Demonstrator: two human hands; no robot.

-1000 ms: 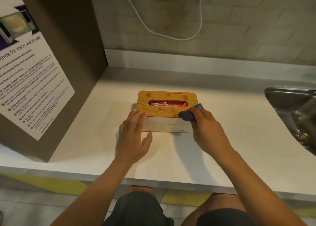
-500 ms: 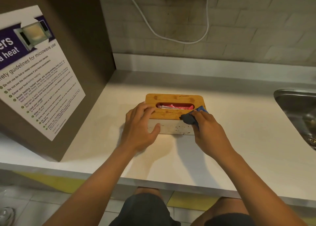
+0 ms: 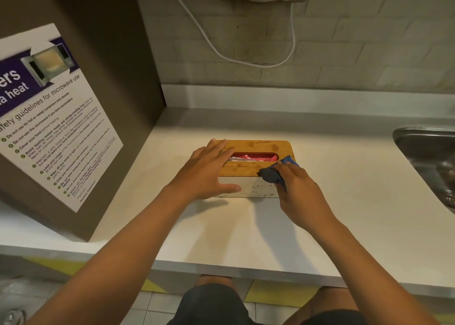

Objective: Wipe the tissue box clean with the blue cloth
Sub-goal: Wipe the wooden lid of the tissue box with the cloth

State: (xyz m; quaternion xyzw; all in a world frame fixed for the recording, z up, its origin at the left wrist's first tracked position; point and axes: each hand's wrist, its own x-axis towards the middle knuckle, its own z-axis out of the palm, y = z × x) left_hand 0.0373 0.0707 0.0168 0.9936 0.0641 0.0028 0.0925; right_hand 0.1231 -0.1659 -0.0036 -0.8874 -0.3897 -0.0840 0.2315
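Observation:
The tissue box [image 3: 248, 168] has a wooden lid with an oval slot showing a red pack inside, and a white speckled body. It sits on the white counter [image 3: 332, 201]. My left hand [image 3: 209, 172] lies flat over the box's left end, fingers on the lid and thumb along the front face. My right hand [image 3: 299, 189] grips the bunched blue cloth [image 3: 272, 173] and presses it on the lid's front right corner.
A brown cabinet side [image 3: 105, 73] with a microwave safety poster [image 3: 54, 117] stands at the left. A steel sink [image 3: 430, 157] is set into the counter at the right. A white cable [image 3: 221, 53] hangs on the tiled wall behind.
My left hand slid from the box's front left corner up onto the lid, covering its left end. The right hand with the cloth stays at the lid's front right.

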